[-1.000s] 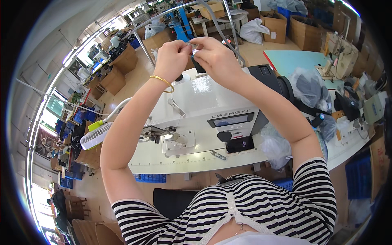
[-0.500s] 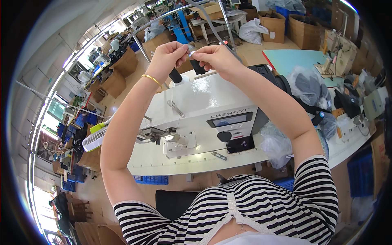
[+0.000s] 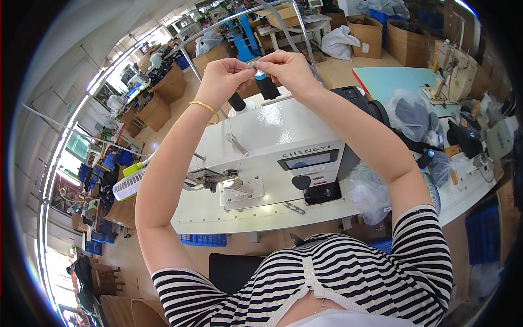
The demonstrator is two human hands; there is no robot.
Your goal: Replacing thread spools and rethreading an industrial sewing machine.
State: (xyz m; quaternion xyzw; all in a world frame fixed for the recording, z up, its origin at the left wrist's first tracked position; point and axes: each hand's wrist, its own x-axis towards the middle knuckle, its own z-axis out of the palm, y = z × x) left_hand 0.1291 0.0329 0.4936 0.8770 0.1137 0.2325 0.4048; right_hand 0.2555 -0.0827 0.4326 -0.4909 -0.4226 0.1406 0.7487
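Both arms reach out over a white sewing machine (image 3: pixel 269 122), and the fingertips meet above its far side. My left hand (image 3: pixel 222 80), with a gold bangle at the wrist, is closed in a pinch. Opposite it, my right hand (image 3: pixel 290 72) pinches too, thumb against forefinger. Between them is a small pale bit, too little to name. Just below the fingers stands a black thread spool (image 3: pixel 267 87) with a blue top. Another black thread spool (image 3: pixel 236 102) is under my left hand. The machine's needle area (image 3: pixel 212 182) lies nearer to me, touched by neither hand.
A phone (image 3: pixel 322 193) and small thread snips (image 3: pixel 294 207) lie on the white table (image 3: pixel 261 222). Bagged goods (image 3: pixel 368 196) sit at its right. A metal rail (image 3: pixel 237 20) rises behind the machine. A white fan (image 3: pixel 129 186) is at the left.
My right hand has shifted slightly up and left, its fingers straighter. My left hand has dropped a little. The blue-topped spool shows more below them.
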